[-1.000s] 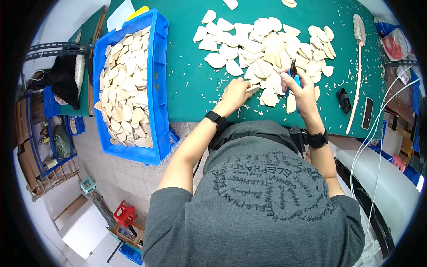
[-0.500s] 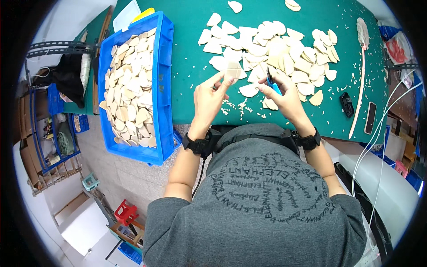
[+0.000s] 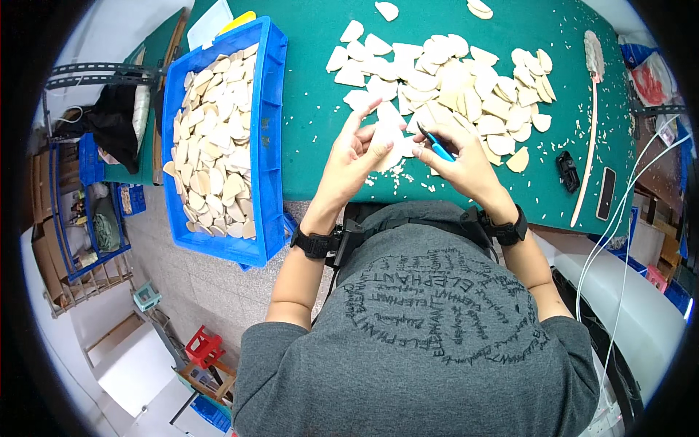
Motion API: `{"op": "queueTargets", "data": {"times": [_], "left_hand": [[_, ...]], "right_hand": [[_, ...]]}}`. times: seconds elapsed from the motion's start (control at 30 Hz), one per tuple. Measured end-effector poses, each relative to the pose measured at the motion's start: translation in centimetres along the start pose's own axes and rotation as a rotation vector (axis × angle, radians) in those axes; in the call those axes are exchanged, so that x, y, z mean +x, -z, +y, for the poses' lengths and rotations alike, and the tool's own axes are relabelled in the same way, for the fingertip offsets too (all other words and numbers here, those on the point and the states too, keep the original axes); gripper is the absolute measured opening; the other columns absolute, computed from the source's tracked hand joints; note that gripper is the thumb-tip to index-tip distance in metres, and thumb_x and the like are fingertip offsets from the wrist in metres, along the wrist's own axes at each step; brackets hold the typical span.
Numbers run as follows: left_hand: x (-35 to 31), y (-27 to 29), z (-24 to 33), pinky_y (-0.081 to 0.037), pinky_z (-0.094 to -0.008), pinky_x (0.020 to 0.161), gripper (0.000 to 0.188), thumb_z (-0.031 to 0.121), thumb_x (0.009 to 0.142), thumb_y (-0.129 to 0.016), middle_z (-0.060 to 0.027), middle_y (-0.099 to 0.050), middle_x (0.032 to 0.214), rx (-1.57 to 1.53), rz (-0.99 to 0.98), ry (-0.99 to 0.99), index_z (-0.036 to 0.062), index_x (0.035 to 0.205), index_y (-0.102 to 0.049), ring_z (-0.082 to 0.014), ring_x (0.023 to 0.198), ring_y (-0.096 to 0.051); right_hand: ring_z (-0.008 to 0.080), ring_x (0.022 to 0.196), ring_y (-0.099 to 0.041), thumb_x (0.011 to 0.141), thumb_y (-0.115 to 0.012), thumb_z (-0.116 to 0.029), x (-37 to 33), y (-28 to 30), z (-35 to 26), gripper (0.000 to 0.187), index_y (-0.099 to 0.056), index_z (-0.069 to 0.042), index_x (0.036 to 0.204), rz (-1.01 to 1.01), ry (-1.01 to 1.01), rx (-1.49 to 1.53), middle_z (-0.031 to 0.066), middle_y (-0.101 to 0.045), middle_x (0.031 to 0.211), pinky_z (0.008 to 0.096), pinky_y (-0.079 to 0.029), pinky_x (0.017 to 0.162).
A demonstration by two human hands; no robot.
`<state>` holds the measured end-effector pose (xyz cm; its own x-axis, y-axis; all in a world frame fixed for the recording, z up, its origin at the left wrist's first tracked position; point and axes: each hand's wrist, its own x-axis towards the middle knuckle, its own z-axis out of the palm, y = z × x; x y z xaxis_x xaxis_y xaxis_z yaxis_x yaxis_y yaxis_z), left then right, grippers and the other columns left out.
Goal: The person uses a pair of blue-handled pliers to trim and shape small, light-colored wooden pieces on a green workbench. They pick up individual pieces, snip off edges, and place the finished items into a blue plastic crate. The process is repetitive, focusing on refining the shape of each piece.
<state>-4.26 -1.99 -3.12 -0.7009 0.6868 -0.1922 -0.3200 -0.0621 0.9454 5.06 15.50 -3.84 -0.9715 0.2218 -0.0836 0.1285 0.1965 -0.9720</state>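
A pale cream, flat piece with a rounded edge (image 3: 391, 148) is between my two hands, over the green table. My left hand (image 3: 351, 162) grips it at its left side, thumb in front and index finger raised away from the others. In my right hand (image 3: 466, 162) lies a pair of blue-handled nippers (image 3: 439, 148), their dark tip pointing up and left. The right fingertips are close to the piece's right edge; whether they touch it I cannot tell. Beyond my hands spreads a heap of similar cream pieces (image 3: 455, 76), partly hidden behind my right fingers.
A blue crate (image 3: 271, 146) full of similar pieces stands on the left. Small pale scraps (image 3: 399, 178) litter the green tabletop (image 3: 309, 95). Toward the right are a long-handled brush (image 3: 593, 109), a black object (image 3: 566, 172) and a phone (image 3: 606, 193).
The piece has come lower and turned, and my left index finger has lifted off. My right hand has moved slightly left with the nippers, which now tilt more to the left.
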Motion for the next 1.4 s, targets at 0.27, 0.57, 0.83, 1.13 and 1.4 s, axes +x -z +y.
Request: {"op": "queueTargets", "data": {"times": [0.27,0.57,0.83,1.13,1.4], "left_hand": [[-0.8,-0.7,2.0,-0.048,-0.0276,0.088,0.038,0.01,0.088,-0.062,-0.0125,-0.063,0.112,0.226,0.039,0.007,-0.0033,0.123,-0.054,-0.0145,0.102,-0.059],[-1.1,-1.4,2.8,-0.046,-0.0264,0.089,0.035,0.011,0.087,-0.063,-0.0095,-0.063,0.113,0.391,0.034,-0.071,-0.0021,0.119,-0.059,-0.0132,0.103,-0.058],[-1.1,-1.5,2.8,-0.046,-0.0266,0.089,0.034,0.012,0.088,-0.062,-0.0092,-0.064,0.113,0.411,0.022,-0.096,-0.0009,0.119,-0.059,-0.0132,0.102,-0.058],[-1.2,-1.1,2.3,-0.046,-0.0272,0.089,0.034,0.013,0.088,-0.063,-0.0101,-0.064,0.113,0.518,0.026,-0.126,0.001,0.119,-0.06,-0.0141,0.103,-0.058],[-1.4,-1.2,2.5,-0.046,-0.0268,0.084,0.032,0.012,0.088,-0.063,-0.0107,-0.065,0.107,0.577,0.039,-0.148,0.0037,0.119,-0.061,-0.0139,0.097,-0.059]], "right_hand": [[0.0166,0.07,-0.062,0.078,-0.068,-0.026,0.2,0.8,-1.8,0.03,-0.067,-0.005,0.099,-0.058,-0.045,-0.13,0.01,-0.066,0.08,0.0289,-0.048,0.066],[0.02,0.07,-0.061,0.076,-0.069,-0.024,0.3,1.1,-1.5,0.033,-0.067,-0.005,0.103,-0.063,0.064,-0.162,0.0116,-0.065,0.081,0.0311,-0.048,0.065],[0.0201,0.069,-0.059,0.075,-0.07,-0.022,0.5,1.3,-1.7,0.033,-0.066,-0.005,0.103,-0.069,0.079,-0.173,0.0113,-0.064,0.08,0.0307,-0.047,0.065],[0.0196,0.068,-0.061,0.074,-0.07,-0.019,0.5,1.1,-1.4,0.03,-0.067,-0.003,0.1,-0.058,0.147,-0.156,0.011,-0.065,0.078,0.0304,-0.048,0.065],[0.0205,0.066,-0.062,0.073,-0.07,-0.015,0.4,0.9,-1.4,0.025,-0.067,-0.004,0.095,-0.049,0.123,-0.189,0.0111,-0.065,0.077,0.0307,-0.049,0.064]]}}
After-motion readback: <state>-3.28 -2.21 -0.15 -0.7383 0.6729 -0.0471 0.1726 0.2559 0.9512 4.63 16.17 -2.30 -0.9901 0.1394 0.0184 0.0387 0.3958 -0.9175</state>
